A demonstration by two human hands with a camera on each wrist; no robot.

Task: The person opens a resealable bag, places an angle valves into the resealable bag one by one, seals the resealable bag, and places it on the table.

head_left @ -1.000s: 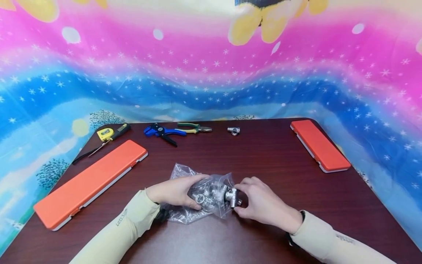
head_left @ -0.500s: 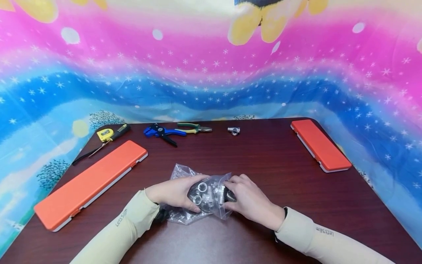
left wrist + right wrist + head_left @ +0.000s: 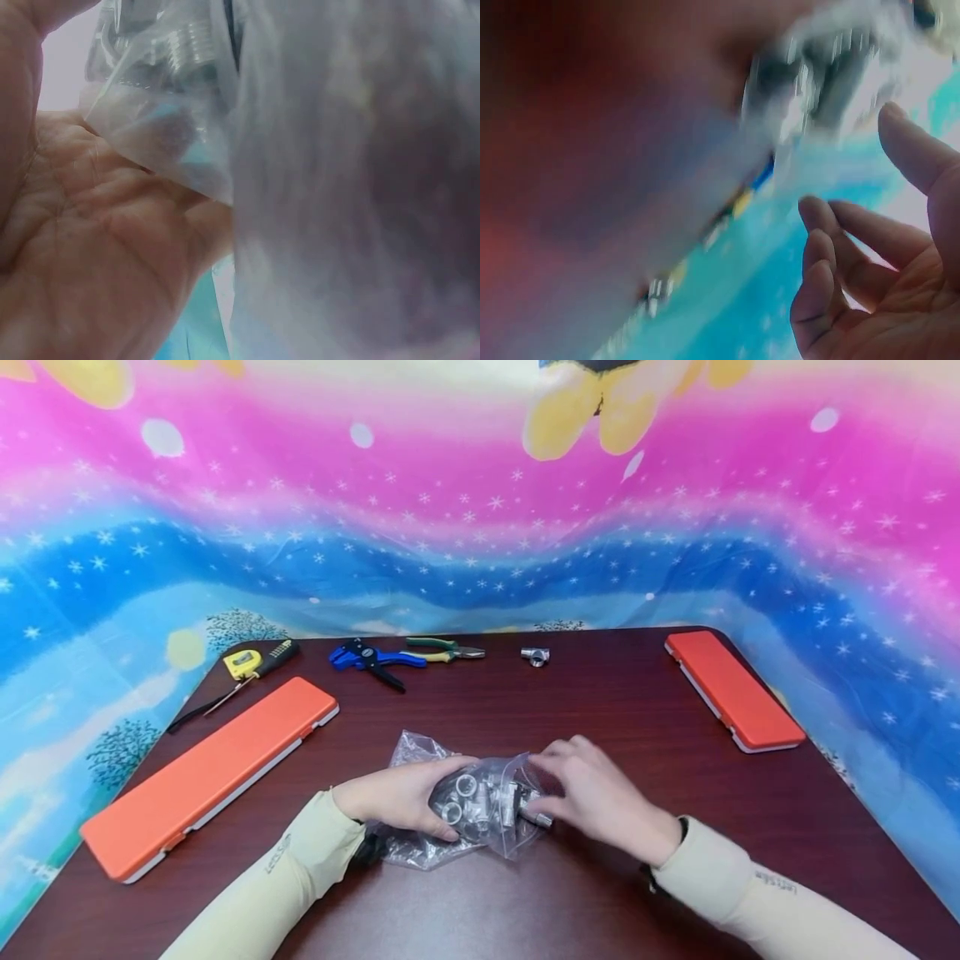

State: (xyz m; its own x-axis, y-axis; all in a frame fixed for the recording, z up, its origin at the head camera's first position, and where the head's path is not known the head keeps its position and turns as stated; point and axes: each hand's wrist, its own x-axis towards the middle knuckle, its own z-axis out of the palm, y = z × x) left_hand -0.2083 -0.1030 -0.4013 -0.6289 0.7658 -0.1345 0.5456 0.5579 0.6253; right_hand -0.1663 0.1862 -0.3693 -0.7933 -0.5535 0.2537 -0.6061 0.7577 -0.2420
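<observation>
A clear plastic bag (image 3: 420, 847) lies on the table, with several shiny metal pipe fittings (image 3: 480, 802) inside. My left hand (image 3: 401, 793) grips the bag from its left side, thumb in front and fingers behind. In the left wrist view the bag's film (image 3: 337, 187) fills the right half, and a threaded fitting (image 3: 191, 49) shows through it. At the bag's right end, a fitting (image 3: 537, 810) sits at the mouth. Beside it is my right hand (image 3: 600, 797); in the right wrist view that hand (image 3: 885, 277) has thumb and fingers apart with nothing between them.
Along the back lie a tape measure (image 3: 242, 663), a screwdriver (image 3: 279, 655), blue wire strippers (image 3: 375, 658), green-and-yellow pliers (image 3: 442, 652) and a loose metal tee fitting (image 3: 536, 656). Long orange cases lie at left (image 3: 213, 777) and right (image 3: 735, 691). A printed cloth (image 3: 480, 527) hangs behind.
My right hand moved left onto the fitting at the bag's mouth, pushed it further in, then let go and drew back right. My left hand keeps its grip on the bag.
</observation>
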